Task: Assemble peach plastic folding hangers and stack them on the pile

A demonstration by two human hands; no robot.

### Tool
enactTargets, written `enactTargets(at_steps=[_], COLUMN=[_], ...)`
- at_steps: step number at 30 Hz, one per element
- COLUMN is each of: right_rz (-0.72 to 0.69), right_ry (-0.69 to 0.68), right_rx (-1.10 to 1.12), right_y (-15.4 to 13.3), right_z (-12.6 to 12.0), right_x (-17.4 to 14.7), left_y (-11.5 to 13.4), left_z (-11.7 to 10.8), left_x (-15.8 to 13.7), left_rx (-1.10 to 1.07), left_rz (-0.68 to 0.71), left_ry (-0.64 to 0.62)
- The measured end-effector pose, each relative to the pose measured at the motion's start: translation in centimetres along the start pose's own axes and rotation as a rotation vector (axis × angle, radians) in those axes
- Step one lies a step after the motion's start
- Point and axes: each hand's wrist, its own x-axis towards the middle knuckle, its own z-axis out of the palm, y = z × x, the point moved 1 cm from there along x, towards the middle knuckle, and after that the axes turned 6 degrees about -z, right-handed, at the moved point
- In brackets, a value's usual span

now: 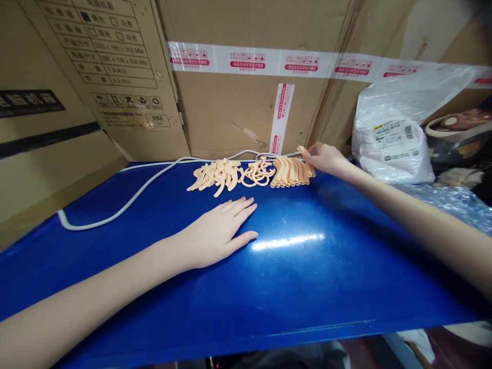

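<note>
Beige piece [303,151] is pinched in the right hand [326,158], raised at the right end of the tube row, near the back edge. Right fingers closed on it, thumb and index side; exact grip partly hidden by the hand.

Tube row [290,171] sits directly below and left of that: beige lengths side by side, hollow ends facing the person, upper parts bent. Just left of it, a small heap of thin curved beige pieces [257,174], loops and hooks tangled together. Left again, a bigger pile of curved beige strips [217,174], overlapping.

Left hand [215,229] palm down in front of the piles, fingers extended, slightly spread, thumb apart, holding nothing. It's on the blue surface [292,287], which has a bright glare streak right of the thumb.

White cable [142,190] loops along the left and runs behind the piles. Cardboard box [238,113] with white-and-red tape stands behind; printed carton [126,77] at left. Right side: clear plastic bag [392,138] with a white labelled pack inside, bubble wrap [453,202] in front of it.
</note>
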Motion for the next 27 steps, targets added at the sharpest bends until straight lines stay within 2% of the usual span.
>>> enactTargets(at_steps=[4,8,12,14,16,19,27], right_rz=[-0.096,-0.389,-0.667,-0.820,-0.919,-0.984,-1.111], right_ry=[0.114,0.151,-0.005,-0.104,-0.205,-0.247,-0.089], right_rx=[0.017,0.034,-0.036,-0.079,-0.016,0.051,-0.043], right_y=[-1.4,-4.4,-7.7,-8.9,-9.6,-10.0,-9.4], right_z=[-2.4,-3.7,-2.7,-1.6,-0.6,0.5,0.7], right_x=[-0.5,-3.0,-7.5,-9.7,-11.3,-12.4,-12.9], left_y=[0.1,0.4,0.2,-0.1,-0.3,-0.6,-0.4], left_z=[0.0,-0.4,-0.9,-1.1,-1.1,-1.0,-0.9], left_x=[0.0,-0.3,-0.5,-0.5,-0.4,-0.3,-0.1], left_rx=[-0.029,-0.135,-0.270,-0.296,-0.294,-0.270,-0.226], left_rz=[-0.005,-0.076,-0.181,-0.175,-0.151,-0.118,-0.061], left_ry=[0.002,0.062,0.272,0.348,0.377,0.352,0.256])
